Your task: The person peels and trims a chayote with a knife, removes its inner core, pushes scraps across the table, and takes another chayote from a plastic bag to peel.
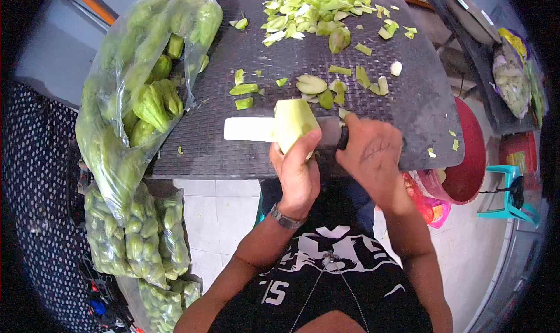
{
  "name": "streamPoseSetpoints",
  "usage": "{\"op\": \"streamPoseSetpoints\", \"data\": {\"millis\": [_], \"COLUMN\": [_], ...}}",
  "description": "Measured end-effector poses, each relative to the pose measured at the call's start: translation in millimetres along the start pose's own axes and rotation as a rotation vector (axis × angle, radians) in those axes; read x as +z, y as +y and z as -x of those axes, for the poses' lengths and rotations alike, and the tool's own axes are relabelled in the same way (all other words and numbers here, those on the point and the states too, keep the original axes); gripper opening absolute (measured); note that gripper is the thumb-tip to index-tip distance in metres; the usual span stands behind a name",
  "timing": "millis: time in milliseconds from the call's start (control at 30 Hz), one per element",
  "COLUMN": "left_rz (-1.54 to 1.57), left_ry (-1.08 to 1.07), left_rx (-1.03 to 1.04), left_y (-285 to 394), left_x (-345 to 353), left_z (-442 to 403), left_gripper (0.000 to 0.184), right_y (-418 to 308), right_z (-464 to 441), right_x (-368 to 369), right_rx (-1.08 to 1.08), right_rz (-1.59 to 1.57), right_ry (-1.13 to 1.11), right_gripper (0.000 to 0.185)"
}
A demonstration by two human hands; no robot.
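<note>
A pale, largely peeled chayote (293, 120) stands upright in my left hand (300, 172), which wears a watch and grips it from below with the thumb in front. My right hand (371, 150) is wrapped round the dark handle of a broad knife (248, 129). The blade runs sideways behind the chayote and sticks out to its left; whether it touches the flesh is hidden. Beyond the hands, green peel pieces (312, 84) lie scattered on the dark woven-pattern table (204, 140). A larger heap of peelings (318, 9) covers the far part.
A clear plastic bag of green chayotes (140, 88) lies along the table's left side. More filled bags (140, 234) stand on the floor below it. At the right are a red tub (466, 152), a teal stool (506, 196) and a dark side table (466, 47) carrying bagged vegetables.
</note>
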State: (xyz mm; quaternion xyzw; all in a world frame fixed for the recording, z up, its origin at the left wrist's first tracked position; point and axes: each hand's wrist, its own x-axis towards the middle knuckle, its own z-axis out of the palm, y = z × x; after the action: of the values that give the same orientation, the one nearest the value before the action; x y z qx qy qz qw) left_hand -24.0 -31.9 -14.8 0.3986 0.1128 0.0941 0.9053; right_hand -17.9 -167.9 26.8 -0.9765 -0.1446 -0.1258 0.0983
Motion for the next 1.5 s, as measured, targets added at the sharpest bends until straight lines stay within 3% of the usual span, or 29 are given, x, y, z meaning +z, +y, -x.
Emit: {"op": "streamPoseSetpoints", "data": {"millis": [67, 200, 267, 367, 467, 667, 933, 1167, 1267, 1367, 1467, 1500], "left_rz": [0.006, -0.065, -0.05, -0.124, -0.131, 0.081, -0.177, -0.039, -0.001, -0.154, -0.249, -0.221], "left_ry": [0.021, 0.013, -0.017, -0.094, -0.124, 0.019, -0.143, 0.023, -0.048, -0.183, -0.245, -0.302], "left_rx": [-0.06, -0.17, -0.121, -0.149, -0.16, -0.181, -0.192, 0.021, -0.077, -0.19, -0.27, -0.359], "left_y": [4.6, 17.5, 23.3, 32.0, 35.4, 14.2, 46.1, 17.3, 27.1, 39.9, 50.5, 58.3], "left_x": [0.9, -11.5, -11.4, -22.2, -25.7, -16.6, -16.7, -9.1, -10.7, -24.7, -27.6, -30.0], "left_z": [-3.1, -19.9, -19.3, -15.8, -8.2, -15.2, -19.4, -21.0, -23.3, -25.3, -28.9, -34.3], "left_gripper": [0.034, 0.033, 0.022, 0.02, 0.017, 0.021, 0.026, 0.034, 0.028, 0.031, 0.034, 0.048], "right_y": [0.7, -0.8, 9.0, 18.1, 23.6, 19.4, 26.9, 5.2, 10.3, 24.5, 20.8, 19.5], "right_z": [-8.0, -5.8, -8.7, -14.7, -23.8, -26.5, -28.7, -21.4, -22.8, -26.3, -23.1, -19.6], "right_x": [-6.0, 5.6, 13.2, 8.3, -6.0, 1.5, -9.2, 14.7, 8.0, -8.4, -20.5, -21.5], "right_rx": [0.012, -0.204, -0.292, -0.346, -0.355, -0.276, -0.415, -0.233, -0.25, -0.341, -0.233, -0.211], "right_rz": [-0.014, -0.078, -0.14, -0.083, -0.021, -0.02, 0.002, 0.02, 0.009, 0.021, 0.006, -0.061], "right_ry": [-0.032, 0.152, 0.203, 0.106, -0.005, 0.017, 0.062, 0.081, 0.068, 0.018, -0.042, -0.032], "right_gripper": [0.054, 0.051, 0.055, 0.054, 0.051, 0.048, 0.05, 0.051, 0.052, 0.053, 0.05, 0.049]}}
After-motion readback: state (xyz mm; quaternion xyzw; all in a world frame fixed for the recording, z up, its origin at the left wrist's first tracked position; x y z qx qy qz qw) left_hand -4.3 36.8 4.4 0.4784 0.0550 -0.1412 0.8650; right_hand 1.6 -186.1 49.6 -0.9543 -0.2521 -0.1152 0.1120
